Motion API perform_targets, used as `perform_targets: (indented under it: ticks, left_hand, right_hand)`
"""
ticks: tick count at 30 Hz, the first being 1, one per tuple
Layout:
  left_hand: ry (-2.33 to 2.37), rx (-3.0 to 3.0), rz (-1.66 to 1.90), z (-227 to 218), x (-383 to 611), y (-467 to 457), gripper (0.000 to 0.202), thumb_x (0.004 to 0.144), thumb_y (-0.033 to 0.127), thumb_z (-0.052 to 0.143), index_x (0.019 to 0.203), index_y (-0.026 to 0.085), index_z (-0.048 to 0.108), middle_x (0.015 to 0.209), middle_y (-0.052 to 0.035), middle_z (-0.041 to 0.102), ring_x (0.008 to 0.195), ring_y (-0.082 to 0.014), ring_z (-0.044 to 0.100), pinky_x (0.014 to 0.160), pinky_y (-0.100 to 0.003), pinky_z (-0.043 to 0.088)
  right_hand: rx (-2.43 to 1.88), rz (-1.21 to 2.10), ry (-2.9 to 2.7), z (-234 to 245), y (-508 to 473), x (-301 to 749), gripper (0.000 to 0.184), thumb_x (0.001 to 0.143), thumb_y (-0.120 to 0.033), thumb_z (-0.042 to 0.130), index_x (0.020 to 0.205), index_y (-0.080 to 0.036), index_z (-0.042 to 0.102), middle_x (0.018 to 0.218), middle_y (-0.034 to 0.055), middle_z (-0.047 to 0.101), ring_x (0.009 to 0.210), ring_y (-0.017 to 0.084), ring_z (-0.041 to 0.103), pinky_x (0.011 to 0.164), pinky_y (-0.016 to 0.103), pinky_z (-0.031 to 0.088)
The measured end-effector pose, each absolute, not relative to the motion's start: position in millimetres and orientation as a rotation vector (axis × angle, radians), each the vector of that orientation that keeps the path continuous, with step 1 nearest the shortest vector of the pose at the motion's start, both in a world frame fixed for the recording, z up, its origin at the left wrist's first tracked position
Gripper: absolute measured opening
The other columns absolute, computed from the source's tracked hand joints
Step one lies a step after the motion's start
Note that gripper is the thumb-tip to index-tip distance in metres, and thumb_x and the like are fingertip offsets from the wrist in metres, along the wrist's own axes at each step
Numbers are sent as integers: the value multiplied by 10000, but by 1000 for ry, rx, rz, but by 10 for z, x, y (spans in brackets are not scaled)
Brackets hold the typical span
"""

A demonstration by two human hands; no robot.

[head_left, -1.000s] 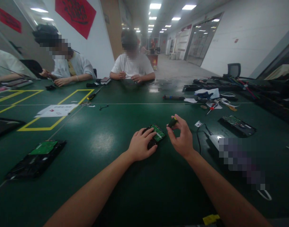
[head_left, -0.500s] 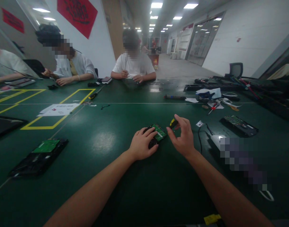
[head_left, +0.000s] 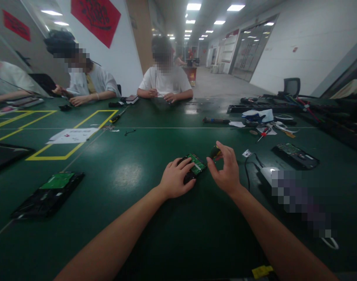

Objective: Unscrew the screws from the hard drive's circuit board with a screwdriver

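A hard drive with a green circuit board (head_left: 198, 165) lies on the green table in front of me. My left hand (head_left: 176, 177) rests over its left part, fingers across the top and thumb along the near side, holding it down. Just right of the drive, my right hand (head_left: 225, 167) pinches the black and yellow handle of a screwdriver (head_left: 215, 152) between thumb and fingers. The shaft and tip of the screwdriver are too faint to make out. Part of the drive is hidden beneath my left hand.
Another black device with a green board (head_left: 56, 181) lies at left, and a similar black unit (head_left: 297, 154) at right. A partly blurred white-ended object (head_left: 272, 171) with a cable lies near my right forearm. Tools and cloth (head_left: 258, 116) lie farther back. Several people sit across the table.
The screwdriver handle has turned in my right fingers, so its yellow patch shows less. My left hand and the hard drive have stayed in place.
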State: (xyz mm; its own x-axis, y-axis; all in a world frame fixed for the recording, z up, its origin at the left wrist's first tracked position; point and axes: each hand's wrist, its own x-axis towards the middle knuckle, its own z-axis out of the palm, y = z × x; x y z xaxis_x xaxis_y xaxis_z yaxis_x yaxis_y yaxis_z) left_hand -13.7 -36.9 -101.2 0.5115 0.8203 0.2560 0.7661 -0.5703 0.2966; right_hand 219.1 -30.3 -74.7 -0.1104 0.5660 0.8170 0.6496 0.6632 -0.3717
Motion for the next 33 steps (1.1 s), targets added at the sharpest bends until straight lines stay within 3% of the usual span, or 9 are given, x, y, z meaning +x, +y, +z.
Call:
perform_targets:
  ticks: [4, 11, 16, 22, 28, 33]
  left_hand:
    - [1380, 2599, 549, -1013, -132, -369, 682, 890, 553, 605, 1514, 298, 498, 1617, -37, 465, 1472, -391, 379, 1153, -619, 368]
    - [1375, 2609, 557, -1012, -143, -368, 676, 896, 563, 594, 1510, 295, 503, 1617, -44, 464, 1472, -390, 382, 1145, -616, 376]
    - [1377, 2616, 555, -997, -141, -371, 664, 906, 564, 576, 1503, 282, 513, 1620, -38, 461, 1472, -387, 382, 1149, -606, 374]
    - [1380, 2611, 539, -989, -140, -383, 673, 906, 571, 573, 1509, 281, 506, 1623, -38, 457, 1472, -390, 380, 1146, -614, 376]
    - [1380, 2608, 542, -999, -135, -373, 671, 906, 574, 571, 1506, 280, 510, 1627, -33, 451, 1479, -389, 368, 1151, -612, 370]
    - [1384, 2607, 529, -1006, -144, -376, 680, 905, 574, 571, 1514, 279, 502, 1626, -37, 452, 1473, -388, 375, 1153, -611, 367]
  right_hand:
    - [-955, -50, -1802, -758, -301, 2188, 702, 950, -180, 600, 1585, -318, 337, 1364, 129, 564, 1057, 268, 644, 905, 511, 617]
    - [-987, -84, -1780, -736, -314, 2196, 672, 937, -213, 666, 1546, -343, 413, 1275, 102, 584, 999, 252, 645, 846, 479, 637]
    - [-959, -71, -1796, -724, -318, 2179, 674, 961, -194, 609, 1574, -325, 364, 1366, 121, 578, 1072, 268, 651, 897, 496, 627]
    - [-986, -118, -1742, -776, -287, 2193, 696, 942, -248, 681, 1559, -324, 368, 1278, 106, 615, 861, 226, 657, 842, 502, 636]
    - [-954, -103, -1791, -763, -296, 2195, 681, 949, -190, 636, 1564, -296, 364, 1377, 136, 575, 1057, 269, 656, 913, 509, 613]
    - [-972, -130, -1764, -750, -292, 2182, 676, 942, -207, 663, 1549, -300, 380, 1309, 117, 594, 1025, 260, 650, 859, 486, 627]
